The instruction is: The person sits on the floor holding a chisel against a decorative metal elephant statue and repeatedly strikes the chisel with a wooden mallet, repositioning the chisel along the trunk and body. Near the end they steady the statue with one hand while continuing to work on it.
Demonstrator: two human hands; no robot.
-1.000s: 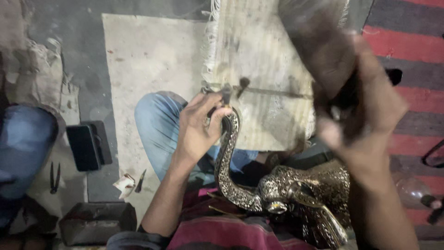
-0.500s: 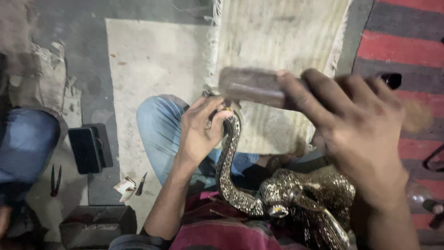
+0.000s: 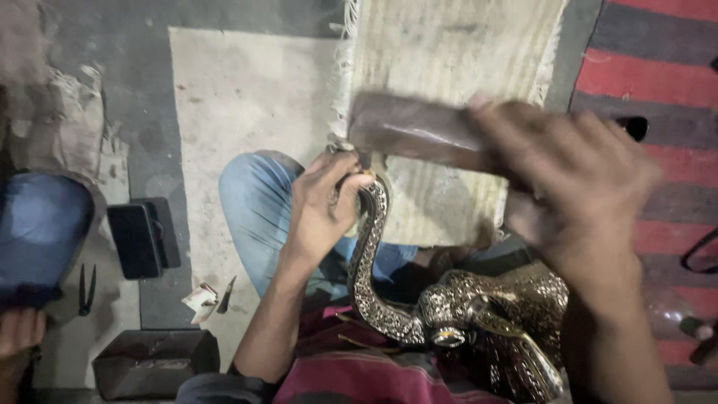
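Left hand (image 3: 321, 206) pinches a small punch on the brass elephant's (image 3: 449, 314) trunk tip, over the lap; right hand (image 3: 568, 187) grips the mallet (image 3: 419, 135). Punch wants steadiness, mallet blows square and light.

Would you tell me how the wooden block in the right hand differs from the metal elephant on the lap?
The wooden block is plain, dark brown and straight-sided; the metal elephant is shiny, patterned all over, with a curved trunk. The block is raised in the right hand and motion-blurred; the elephant rests sharp on the lap, the left hand at its trunk tip. Each has a hand on it.
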